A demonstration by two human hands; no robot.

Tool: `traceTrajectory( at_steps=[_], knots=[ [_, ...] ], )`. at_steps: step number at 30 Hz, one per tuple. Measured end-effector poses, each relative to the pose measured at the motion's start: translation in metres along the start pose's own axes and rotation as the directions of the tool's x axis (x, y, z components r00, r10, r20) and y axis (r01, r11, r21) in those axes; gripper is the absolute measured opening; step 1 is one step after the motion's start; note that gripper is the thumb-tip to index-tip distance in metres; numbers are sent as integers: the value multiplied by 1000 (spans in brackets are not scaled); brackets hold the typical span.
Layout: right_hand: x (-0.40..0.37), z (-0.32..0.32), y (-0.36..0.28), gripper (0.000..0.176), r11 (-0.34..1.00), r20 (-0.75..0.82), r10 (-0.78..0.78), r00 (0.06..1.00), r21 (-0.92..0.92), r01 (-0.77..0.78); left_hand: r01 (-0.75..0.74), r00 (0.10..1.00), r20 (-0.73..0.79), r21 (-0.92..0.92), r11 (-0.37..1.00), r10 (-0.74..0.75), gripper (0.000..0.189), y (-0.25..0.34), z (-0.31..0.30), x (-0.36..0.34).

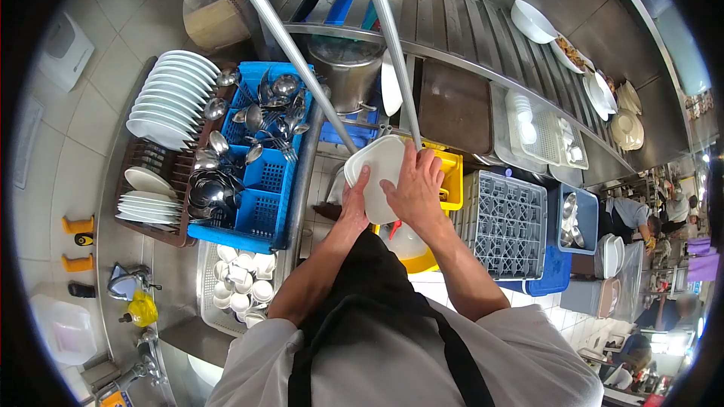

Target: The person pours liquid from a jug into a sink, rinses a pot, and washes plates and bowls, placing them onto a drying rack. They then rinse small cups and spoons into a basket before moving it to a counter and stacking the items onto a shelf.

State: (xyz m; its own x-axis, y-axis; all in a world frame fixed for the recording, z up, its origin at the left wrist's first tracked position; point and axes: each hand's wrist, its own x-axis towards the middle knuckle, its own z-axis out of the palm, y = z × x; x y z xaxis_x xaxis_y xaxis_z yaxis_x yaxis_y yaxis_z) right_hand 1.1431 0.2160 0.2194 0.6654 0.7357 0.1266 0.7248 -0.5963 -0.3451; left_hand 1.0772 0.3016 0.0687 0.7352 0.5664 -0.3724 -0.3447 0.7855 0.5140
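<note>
A white rounded dish (383, 173) is in front of my body, between my two hands. My left hand (354, 202) holds its left edge, with the thumb on its surface. My right hand (417, 187) lies over its right side, fingers bent around the edge. Under and behind the dish are yellow bins (451, 179), with something red in the lower one. To the left stands a blue compartment rack (260, 211) full of metal spoons, forks and ladles. Beside it, white plates (175, 94) stand in a brown rack (183, 173).
A tray of small white cups (240, 286) sits at the lower left. Grey glass racks (507, 226) are stacked on the right, near a grey-blue tub (578, 218). Two metal poles rise ahead beside a slatted shelf (452, 26). Other people (630, 215) are at the far right.
</note>
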Motion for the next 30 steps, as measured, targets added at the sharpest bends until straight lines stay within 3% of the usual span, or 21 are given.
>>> traceTrajectory(
  at_steps=[2, 4, 11, 14, 20, 24, 25, 27, 29, 30],
  knots=[
    [1, 5, -1, 83, 1000, 24, -3, 1000, 15, 3, 17, 1000, 15, 0, 1000, -17, 50, -1, -9, 0],
    [4, 20, 7, 81, 995, -98, -97, 990, 9, 99, 33, 999, 34, -21, 999, -32, 52, -5, -20, 4],
    [5, 31, -7, 79, 990, -43, -138, 989, -29, 137, 22, 999, 35, 8, 1000, -23, 57, 6, -25, 8],
    [2, 30, -16, 78, 979, -128, -202, 971, -51, 197, 58, 997, 52, -62, 996, -55, 57, 11, -24, 4],
    [-2, 10, -35, 76, 983, -8, -165, 986, 84, 165, 35, 999, 11, -35, 999, -35, 58, 19, -24, 2],
    [5, 12, -28, 68, 990, 180, -92, 979, 124, 70, 8, 998, 70, -113, 994, 0, 57, 21, -33, 6],
    [4, 15, -22, 64, 992, 269, -52, 962, 127, 18, 32, 999, 17, -65, 997, -31, 59, 24, -37, 6],
    [6, 13, -16, 58, 988, 269, -46, 962, 157, 3, 66, 997, -37, -15, 998, -67, 62, 26, -39, 1],
    [8, 4, -12, 55, 991, 337, 10, 941, 120, -54, 54, 988, 153, -192, 980, -25, 68, 26, -37, 3],
    [3, 0, -9, 55, 991, 342, 17, 940, 121, -62, 61, 988, 149, -190, 980, -33, 68, 23, -40, 4]
  ],
)
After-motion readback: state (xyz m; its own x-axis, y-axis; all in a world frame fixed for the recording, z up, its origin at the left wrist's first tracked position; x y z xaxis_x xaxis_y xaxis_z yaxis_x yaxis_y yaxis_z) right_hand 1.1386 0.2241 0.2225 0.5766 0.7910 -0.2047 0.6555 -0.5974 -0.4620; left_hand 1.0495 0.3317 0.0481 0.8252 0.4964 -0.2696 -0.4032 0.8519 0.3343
